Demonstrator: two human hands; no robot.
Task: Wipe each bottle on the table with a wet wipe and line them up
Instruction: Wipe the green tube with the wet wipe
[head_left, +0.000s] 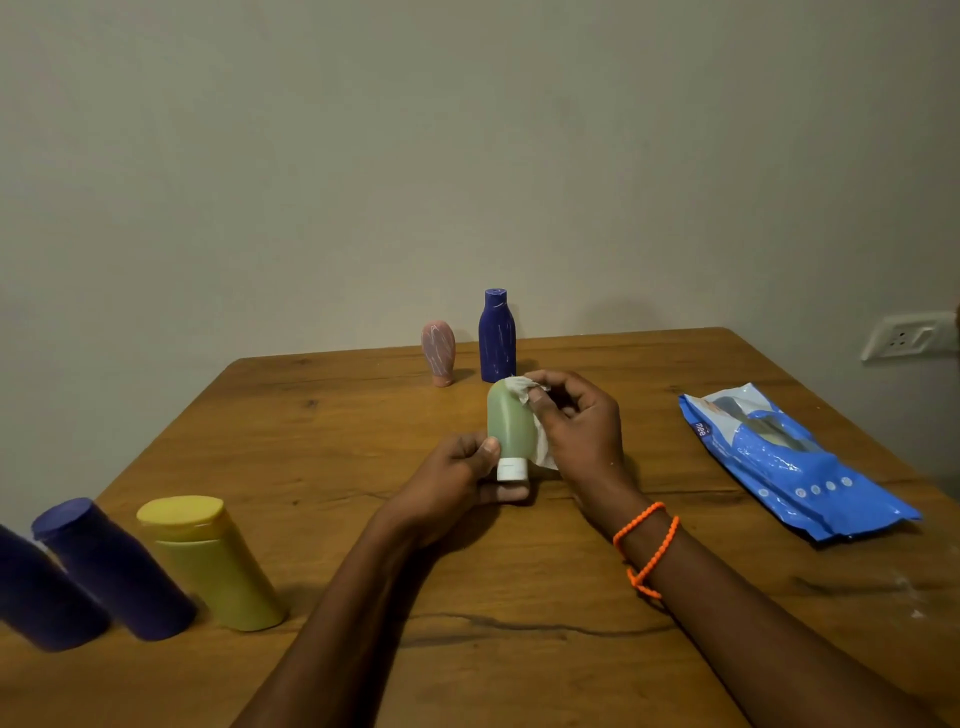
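Gripping green bottle (510, 426), left hand (457, 480); right hand (582, 426) pressing wipe (522, 387).

Bare table (597, 649) between yellow bottle (213, 561), wipes pack (795, 462)

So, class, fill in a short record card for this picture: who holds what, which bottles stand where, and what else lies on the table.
left hand: grips the green bottle near its white cap, cap downward
right hand: presses a wet wipe on the green bottle
far bottles: pink bottle, blue bottle, both streaked
near left: yellow bottle, two dark blue bottles
right: blue wipes pack
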